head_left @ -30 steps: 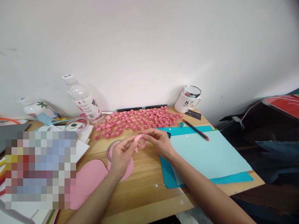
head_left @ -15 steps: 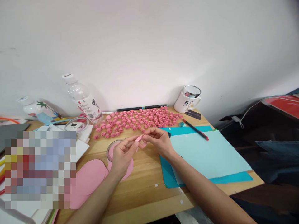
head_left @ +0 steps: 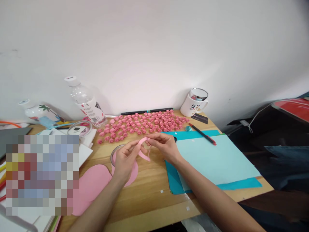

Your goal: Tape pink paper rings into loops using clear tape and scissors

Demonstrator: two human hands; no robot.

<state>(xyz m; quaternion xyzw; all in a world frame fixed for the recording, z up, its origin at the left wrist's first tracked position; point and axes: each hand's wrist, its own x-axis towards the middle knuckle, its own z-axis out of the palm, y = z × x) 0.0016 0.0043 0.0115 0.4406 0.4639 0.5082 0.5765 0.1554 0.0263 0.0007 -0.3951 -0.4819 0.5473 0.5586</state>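
Note:
Between my two hands, above the wooden table, is a curled pink paper strip (head_left: 144, 156). My left hand (head_left: 126, 159) pinches it between thumb and fingers. On its other side, my right hand (head_left: 164, 145) also pinches the strip, close to the left fingertips. A loose curved end hangs below the fingers. Under and beside my left hand lie pink paper circles (head_left: 93, 183) and a round ring-shaped object (head_left: 113, 156), partly hidden by the hand. Many small rolled pink paper roses (head_left: 142, 124) are spread behind my hands.
Blue and pale blue sheets (head_left: 212, 161) lie on the right, with a red-and-black pen (head_left: 202, 134) across them. A white mug (head_left: 193, 103) stands at the back right. A plastic bottle (head_left: 88, 104) stands at the back left, near stacked papers (head_left: 84, 151). A black pen (head_left: 147, 111) lies along the wall.
The pink strip shows as a larger, looser loop now, with its end hanging lower. Both hands stay nearly in place, the left fingertips shifted slightly left.

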